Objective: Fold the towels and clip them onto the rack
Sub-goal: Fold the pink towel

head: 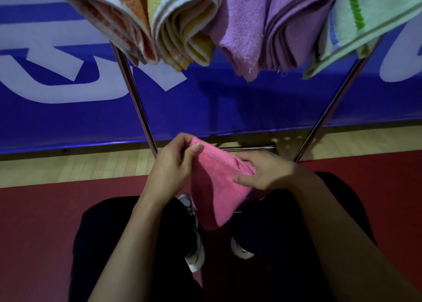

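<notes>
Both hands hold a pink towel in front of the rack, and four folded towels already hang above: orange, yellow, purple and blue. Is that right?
Not quite. In the head view the fourth hanging towel is light green, not blue. The rest holds: left hand and right hand hold the pink towel.

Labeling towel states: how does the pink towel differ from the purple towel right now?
The pink towel is held low by the left hand and right hand; the purple towel hangs up top with no hand on it. The pink towel looks loosely folded, one corner drooping; the purple towel shows several stacked layers. Both are plain, single-colour terry cloth.
</notes>
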`<move>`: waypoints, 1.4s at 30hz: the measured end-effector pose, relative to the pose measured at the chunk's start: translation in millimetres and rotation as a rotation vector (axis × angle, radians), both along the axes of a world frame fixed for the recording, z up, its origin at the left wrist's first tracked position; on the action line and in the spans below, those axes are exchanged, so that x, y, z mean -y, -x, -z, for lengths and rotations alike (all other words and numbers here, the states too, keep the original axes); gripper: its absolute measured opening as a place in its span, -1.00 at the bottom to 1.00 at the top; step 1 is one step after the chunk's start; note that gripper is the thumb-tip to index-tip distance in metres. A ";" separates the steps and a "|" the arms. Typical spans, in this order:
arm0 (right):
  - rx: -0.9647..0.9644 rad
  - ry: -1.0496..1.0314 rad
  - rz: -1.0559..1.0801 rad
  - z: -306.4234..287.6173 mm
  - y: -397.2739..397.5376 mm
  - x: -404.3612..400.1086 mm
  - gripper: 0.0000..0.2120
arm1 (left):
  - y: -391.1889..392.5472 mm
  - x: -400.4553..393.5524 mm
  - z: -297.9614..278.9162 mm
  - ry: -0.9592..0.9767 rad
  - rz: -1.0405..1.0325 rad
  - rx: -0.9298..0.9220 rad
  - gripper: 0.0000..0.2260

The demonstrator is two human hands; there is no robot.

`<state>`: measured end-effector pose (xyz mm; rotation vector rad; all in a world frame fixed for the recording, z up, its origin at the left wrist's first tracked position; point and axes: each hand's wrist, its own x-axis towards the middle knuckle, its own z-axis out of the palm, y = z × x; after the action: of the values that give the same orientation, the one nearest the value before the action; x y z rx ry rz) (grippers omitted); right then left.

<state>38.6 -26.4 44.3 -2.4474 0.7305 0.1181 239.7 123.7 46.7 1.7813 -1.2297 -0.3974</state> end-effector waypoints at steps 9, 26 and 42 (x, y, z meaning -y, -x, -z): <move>0.263 -0.028 0.087 -9.8 8.3 -5.5 -0.61 | -6.0 0.5 -5.9 0.102 -0.094 -0.135 -0.91; 0.289 0.138 0.099 7.3 -8.3 -6.4 -0.72 | -6.8 -1.8 -11.7 0.167 -0.104 -0.095 -0.91; -0.014 0.026 0.062 9.2 -2.9 -6.3 -0.53 | -8.6 -3.5 -10.5 0.111 -0.138 -0.035 -0.92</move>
<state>41.5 -20.1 35.1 -2.4481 0.8177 0.1029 248.4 127.2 57.1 1.7451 -1.0766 -0.2743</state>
